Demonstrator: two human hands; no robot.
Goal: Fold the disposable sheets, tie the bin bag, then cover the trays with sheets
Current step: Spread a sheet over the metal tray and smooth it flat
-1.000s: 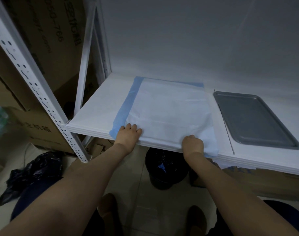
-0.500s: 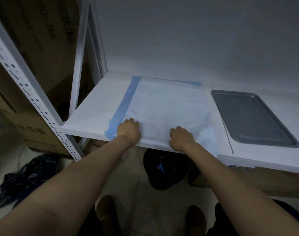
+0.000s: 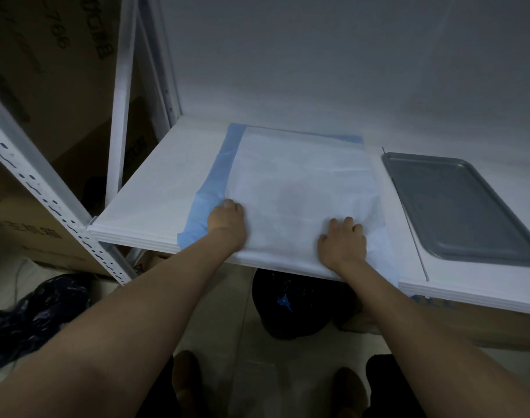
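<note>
A white disposable sheet (image 3: 303, 176) with a blue border lies flat on the white shelf (image 3: 155, 188). My left hand (image 3: 227, 224) grips its near left part with curled fingers, and the blue edge bunches up beside that hand. My right hand (image 3: 343, 242) sits on the near right part of the sheet, fingers curled into the material. A bare grey tray (image 3: 459, 206) lies on the shelf to the right of the sheet. Below the shelf stands a bin lined with a black bin bag (image 3: 300, 309), partly hidden by the shelf edge.
A perforated white shelf upright (image 3: 43, 188) rises at the left, with cardboard boxes (image 3: 46, 70) behind it. A crumpled black bag (image 3: 37, 315) lies on the floor at the left. My shoes (image 3: 185, 384) stand on the tiled floor near the bin.
Both hands have moved from the sheet's front edge a little further onto the sheet. The blue border has bunched up beside my left hand.
</note>
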